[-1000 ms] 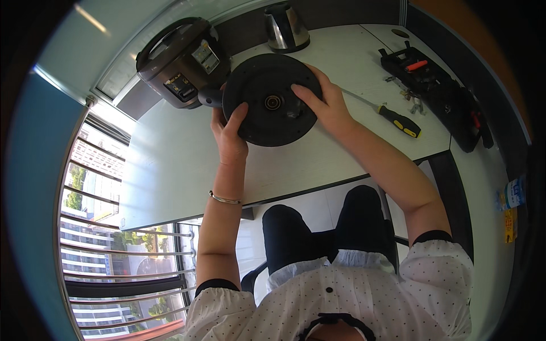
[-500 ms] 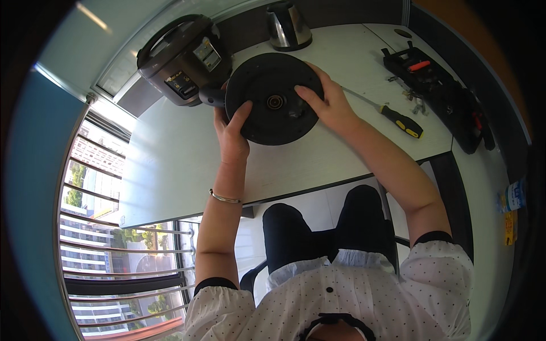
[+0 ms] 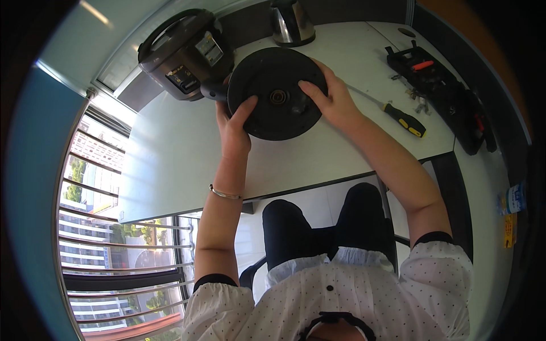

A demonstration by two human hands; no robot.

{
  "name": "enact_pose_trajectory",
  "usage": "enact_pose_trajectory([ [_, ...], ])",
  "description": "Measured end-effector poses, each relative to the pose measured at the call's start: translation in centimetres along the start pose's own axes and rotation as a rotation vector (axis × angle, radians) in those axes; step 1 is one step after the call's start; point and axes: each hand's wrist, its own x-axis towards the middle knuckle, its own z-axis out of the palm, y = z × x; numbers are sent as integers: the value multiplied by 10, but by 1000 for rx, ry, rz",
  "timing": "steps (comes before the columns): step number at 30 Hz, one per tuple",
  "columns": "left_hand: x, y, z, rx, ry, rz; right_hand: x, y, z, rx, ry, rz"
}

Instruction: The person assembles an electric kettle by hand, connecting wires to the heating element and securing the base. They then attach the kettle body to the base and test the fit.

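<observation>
An electric kettle (image 3: pixel 277 120) is held up over the table, its round black underside turned toward me. A ringed connector sits at the middle of that underside, and a dark handle sticks out to the left. My left hand (image 3: pixel 234 126) grips the left rim with the thumb on the black face. On the right rim, my right hand (image 3: pixel 335 101) holds it the same way, thumb on top. The fingers of both hands are mostly hidden behind the kettle, as is its body. To the right lies a screwdriver (image 3: pixel 404 120) with a black and yellow handle.
A brown rice cooker (image 3: pixel 182 54) stands at the back left, close to the kettle's handle. Behind, by the partition, is a steel kettle (image 3: pixel 291 24). An open black tool case (image 3: pixel 438 85) lies at right, with small metal pieces (image 3: pixel 420 102) beside it. The table's front edge (image 3: pixel 341 181) is near my knees.
Both hands keep their hold on the kettle. In the picture it sits slightly higher and to the right, while the whole table scene has shifted a little too.
</observation>
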Motion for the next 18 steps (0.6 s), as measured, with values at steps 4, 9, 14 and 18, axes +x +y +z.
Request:
enact_pose_trajectory([
  [4, 1, 1, 0, -1, 0, 18, 0, 0, 0, -10, -9, 2],
  [9, 2, 1, 1, -6, 12, -1, 1, -1, -1, 10, -5, 7],
  [14, 4, 2, 1, -4, 13, -3, 1, 1, 1, 9, -3, -11],
  [18, 4, 2, 0, -5, 36, -18, 1, 0, 3, -20, 15, 1],
])
